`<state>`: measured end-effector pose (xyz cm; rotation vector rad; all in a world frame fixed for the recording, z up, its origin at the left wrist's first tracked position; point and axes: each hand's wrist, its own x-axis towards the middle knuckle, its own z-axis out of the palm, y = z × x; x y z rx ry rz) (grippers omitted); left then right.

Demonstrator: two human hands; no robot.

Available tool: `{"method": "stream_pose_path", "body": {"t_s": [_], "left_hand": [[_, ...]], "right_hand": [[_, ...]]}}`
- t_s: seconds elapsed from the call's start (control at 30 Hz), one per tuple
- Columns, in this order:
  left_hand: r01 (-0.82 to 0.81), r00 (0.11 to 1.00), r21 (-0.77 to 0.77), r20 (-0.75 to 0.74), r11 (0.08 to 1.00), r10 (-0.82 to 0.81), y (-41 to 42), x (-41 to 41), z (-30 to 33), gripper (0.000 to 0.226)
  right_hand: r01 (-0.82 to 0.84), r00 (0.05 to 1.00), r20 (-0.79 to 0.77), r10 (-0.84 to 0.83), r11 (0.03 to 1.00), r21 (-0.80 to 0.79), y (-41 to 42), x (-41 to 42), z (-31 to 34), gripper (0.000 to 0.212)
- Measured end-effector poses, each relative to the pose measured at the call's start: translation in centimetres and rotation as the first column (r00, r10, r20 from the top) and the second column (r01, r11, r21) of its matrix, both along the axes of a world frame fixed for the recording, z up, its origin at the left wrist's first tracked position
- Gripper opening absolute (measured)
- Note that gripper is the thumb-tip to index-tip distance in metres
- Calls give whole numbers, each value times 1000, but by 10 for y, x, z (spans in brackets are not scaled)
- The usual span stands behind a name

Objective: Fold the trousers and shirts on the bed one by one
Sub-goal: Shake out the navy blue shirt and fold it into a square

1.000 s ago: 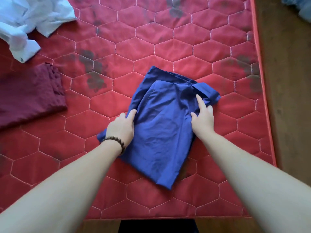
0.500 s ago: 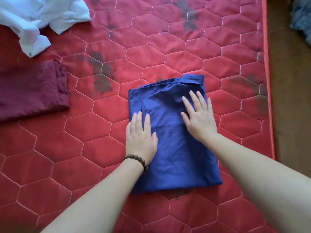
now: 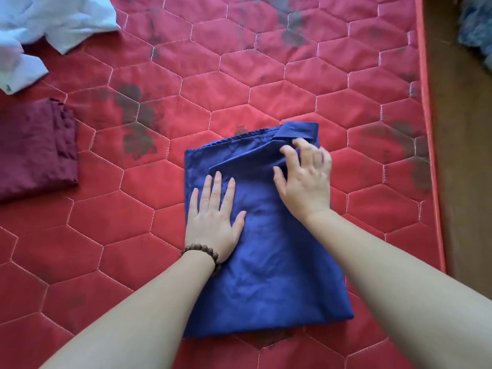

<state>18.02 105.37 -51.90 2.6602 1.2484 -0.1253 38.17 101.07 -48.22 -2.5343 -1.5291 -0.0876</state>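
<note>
Two hands (image 3: 258, 206) on one blue shirt (image 3: 269, 275)

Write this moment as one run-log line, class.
left hand: flat on blue shirt | right hand: fingers curled near collar | shirt: folded, on red mattress

right hand (image 3: 306, 182) slid up — fingers curled at shirt (image 3: 266, 262) collar
</note>
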Motion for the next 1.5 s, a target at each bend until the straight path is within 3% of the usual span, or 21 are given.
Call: {"method": "stream_pose_path", "body": {"t_s": [0.13, 0.2, 0.3, 0.37, 0.43, 0.53, 0.7, 0.77, 0.93, 1.03, 1.13, 1.27, 1.4, 1.5], "left_hand": [[6, 999, -23, -50, 1000, -7, 1, -1, 2, 68], [16, 997, -59, -71, 998, -20, 2, 0, 6, 67], [-6, 1000, -130, -16, 991, 4, 3, -2, 22, 69], [-20, 998, -67, 59, 998, 24, -7, -4, 35, 68], [79, 993, -1, 89, 997, -78, -32, -7, 40, 64], [236, 971, -68, -15, 969, -237, -63, -23, 35, 62], [223, 970, -60, -90, 973, -228, -52, -61, 26, 61], [204, 975, -52, -80, 977, -208, -54, -65, 28, 63], [389, 917, -103, -59, 916, -395, -78, -75, 35, 64], [400, 913, -133, -24, 907, -406, -71, -82, 43, 57], [449, 893, -43, 43, 893, -447, -47, -92, 50, 49], [405, 913, 10, -64, 914, -403, -9, -118, 56, 75], [520, 847, -6, -125, 854, -517, -11, -118, 50, 72], [613, 780, -88, -86, 785, -619, -19, -103, 49, 71]], "right_hand": [[-92, 993, -104, 54, 910, -405, 4, 12, -10, 62], [-98, 990, -127, 54, 923, -372, 4, 14, -5, 59], [-103, 995, -27, 101, 991, -80, -13, -1, 9, 51], [-180, 984, 15, 180, 983, 34, -39, -21, 9, 48], [-273, 962, -17, 273, 962, -14, -67, -48, 2, 49], [-360, 933, -56, 356, 909, -208, -99, -69, -12, 54], [-223, 972, -12, 234, 910, -350, -127, -31, -14, 61], [-171, 984, -7, 178, 929, -329, -138, -30, -11, 64], [-408, 913, -105, 395, 863, -299, -170, -73, -7, 61], [-340, 940, -128, 316, 892, -297, -178, -65, 2, 54], [-319, 943, -164, 290, 929, -187, -177, -34, 14, 48], [-229, 961, -205, 187, 953, -201, -180, 24, 29, 71], [-491, 871, -168, 462, 807, -327, -176, 26, 27, 71], [-567, 823, -181, 538, 762, -313, -164, 15, 27, 69]]}}
